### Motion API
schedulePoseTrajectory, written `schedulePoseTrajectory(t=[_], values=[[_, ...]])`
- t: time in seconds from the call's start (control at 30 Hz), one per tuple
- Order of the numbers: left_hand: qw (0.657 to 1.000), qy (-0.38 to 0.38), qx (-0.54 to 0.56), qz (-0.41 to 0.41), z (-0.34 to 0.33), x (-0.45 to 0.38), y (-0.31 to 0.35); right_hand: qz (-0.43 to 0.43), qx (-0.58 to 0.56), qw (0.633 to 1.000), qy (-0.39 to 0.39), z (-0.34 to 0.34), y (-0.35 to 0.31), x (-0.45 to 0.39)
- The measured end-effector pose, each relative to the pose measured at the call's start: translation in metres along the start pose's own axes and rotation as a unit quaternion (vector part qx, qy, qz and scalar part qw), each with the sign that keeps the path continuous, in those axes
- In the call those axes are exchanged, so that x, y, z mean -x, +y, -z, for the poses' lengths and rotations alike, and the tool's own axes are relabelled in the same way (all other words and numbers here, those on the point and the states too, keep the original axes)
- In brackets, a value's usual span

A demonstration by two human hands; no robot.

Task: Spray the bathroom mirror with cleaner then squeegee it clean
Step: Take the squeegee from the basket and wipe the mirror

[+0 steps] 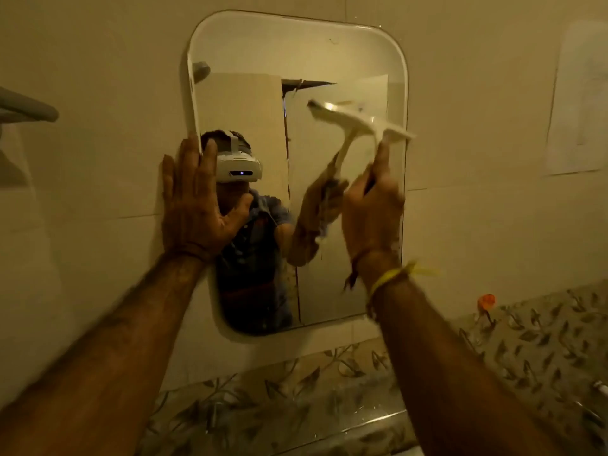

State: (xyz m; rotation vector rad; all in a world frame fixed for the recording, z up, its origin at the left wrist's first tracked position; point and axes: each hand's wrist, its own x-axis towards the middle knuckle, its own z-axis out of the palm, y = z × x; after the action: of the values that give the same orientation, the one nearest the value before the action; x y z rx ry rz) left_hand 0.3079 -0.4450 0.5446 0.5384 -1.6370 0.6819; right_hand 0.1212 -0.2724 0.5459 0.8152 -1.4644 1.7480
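Against the upper right of the mirror [329,60], the right hand [371,212] is closing its grip around the squeegee [358,121] handle, blade lying crosswise above that grip. Left hand [194,205] is pressing flat and open on the mirror's left edge.

The mirror [296,60] hangs on the tiled wall [98,77]. The left hand [197,205] lies flat, fingers spread, across the mirror's left edge. The right hand [371,212] grips the handle of a white squeegee [362,121]; its blade sits tilted against the mirror's upper right area. An orange hook [486,301] is fixed right of the mirror's lower corner.
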Motion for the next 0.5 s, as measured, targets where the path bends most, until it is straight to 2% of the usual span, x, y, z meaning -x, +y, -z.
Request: schedulePoseTrajectory(t=[0.13, 0.3, 0.37, 0.5], values=[[1.0, 0.013, 0.004, -0.006, -0.006, 0.009, -0.004, 0.026, 0.008, 0.999, -0.04, 0.011, 0.021, 0.07], [1.0, 0.021, 0.021, -0.004, -0.006, 0.007, -0.003, -0.038, 0.0, 0.999, 0.015, 0.002, 0.006, -0.009], [0.999, 0.02, 0.023, -0.01, -0.006, 0.008, -0.004, -0.044, 0.006, 0.999, 0.014, 0.003, 0.008, -0.011], [0.999, 0.02, -0.007, -0.025, -0.007, 0.015, -0.005, -0.035, 0.007, 0.999, -0.033, 0.017, 0.027, 0.065]])
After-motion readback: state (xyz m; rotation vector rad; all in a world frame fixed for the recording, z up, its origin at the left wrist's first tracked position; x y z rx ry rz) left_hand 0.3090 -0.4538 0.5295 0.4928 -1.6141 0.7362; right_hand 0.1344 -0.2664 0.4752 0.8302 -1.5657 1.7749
